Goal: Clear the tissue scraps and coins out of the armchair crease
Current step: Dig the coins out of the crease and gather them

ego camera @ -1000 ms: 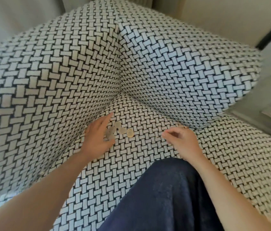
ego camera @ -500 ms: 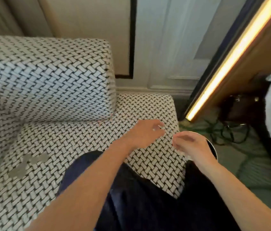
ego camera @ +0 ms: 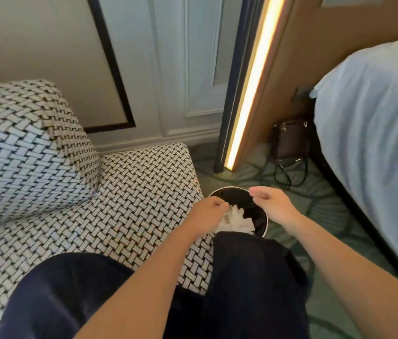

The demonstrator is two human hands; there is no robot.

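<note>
Scraps (ego camera: 236, 220) of tissue are lying in the bin (ego camera: 266, 226), which is standing on the floor just right of the armchair (ego camera: 144, 192) seat. Both hands are hanging over it. The left hand (ego camera: 206, 212) is curling its fingers right above the white scraps, maybe touching them. I cannot tell if it is holding any. The right hand (ego camera: 272, 204) is pinching thumb and finger together over the far rim, and I cannot tell if anything is between them. No coins are showing in the hands or the bin. A grey blur is sitting on the seat at the left edge. It may be a coin, but it is too fuzzy to say.

Tissue is light, so a bit could be drifting past the rim onto the carpet, or sticking to a finger. A coin hiding in tissue could be going in the bin by mistake. The leg (ego camera: 249, 277) is covering the bin's near side. A bag (ego camera: 291, 138) and cords (ego camera: 288, 177) are lying farther off by the bed (ego camera: 376, 143).
</note>
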